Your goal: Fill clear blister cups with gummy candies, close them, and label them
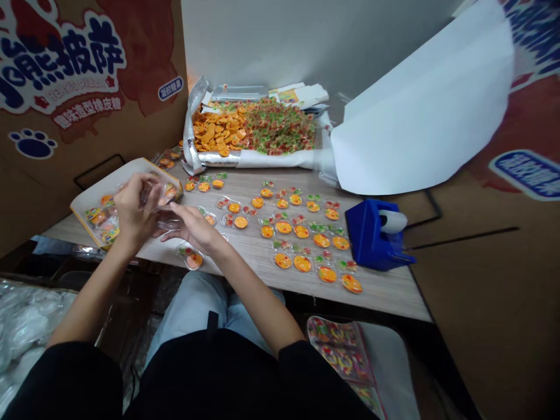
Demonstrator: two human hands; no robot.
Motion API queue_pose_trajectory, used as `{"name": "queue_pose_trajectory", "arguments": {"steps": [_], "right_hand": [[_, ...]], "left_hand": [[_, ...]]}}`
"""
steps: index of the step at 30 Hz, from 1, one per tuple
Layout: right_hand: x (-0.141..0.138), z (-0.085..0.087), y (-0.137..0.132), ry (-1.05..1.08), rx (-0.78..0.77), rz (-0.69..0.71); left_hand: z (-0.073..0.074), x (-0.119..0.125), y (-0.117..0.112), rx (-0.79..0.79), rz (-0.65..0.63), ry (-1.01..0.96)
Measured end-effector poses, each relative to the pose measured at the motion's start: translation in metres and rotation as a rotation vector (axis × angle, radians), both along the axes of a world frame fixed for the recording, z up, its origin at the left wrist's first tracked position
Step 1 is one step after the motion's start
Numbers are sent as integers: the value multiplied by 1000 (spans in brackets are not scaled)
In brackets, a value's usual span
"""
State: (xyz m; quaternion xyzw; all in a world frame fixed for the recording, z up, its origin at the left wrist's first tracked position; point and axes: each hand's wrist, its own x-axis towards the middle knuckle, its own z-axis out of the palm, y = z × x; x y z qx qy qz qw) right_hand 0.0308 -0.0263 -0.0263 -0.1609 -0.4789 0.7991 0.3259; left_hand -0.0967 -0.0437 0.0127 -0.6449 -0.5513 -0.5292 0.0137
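My left hand [133, 210] is curled around a clear plastic candy pack [164, 220] at the left end of the wooden table [385, 294], just in front of a shallow cardboard tray [83, 201] that holds several filled packs. My right hand [190, 224] reaches across to the same clear pack, fingers pinched on its other end. A filled pack with orange and green gummies [191, 258] lies on the table below my right wrist.
Several rows of clear packs with orange gummy discs [301, 233] cover the table's middle. A blue tape dispenser [371, 236] stands at the right. A foil-lined heap of orange and green gummies [254, 128] sits at the back, with printed cardboard boxes on both sides.
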Motion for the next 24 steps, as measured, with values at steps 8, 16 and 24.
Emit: {"name": "queue_pose_trajectory", "arguments": {"steps": [8, 16, 24], "right_hand": [[23, -22, -16, -90, 387, -682], [37, -56, -18, -427, 728, -1113], [52, -49, -4, -520, 641, -874]], "left_hand": [[-33, 45, 4, -80, -189, -886], [-49, 102, 18, -329, -224, -1659], [-77, 98, 36, -323, -156, -1542]]}}
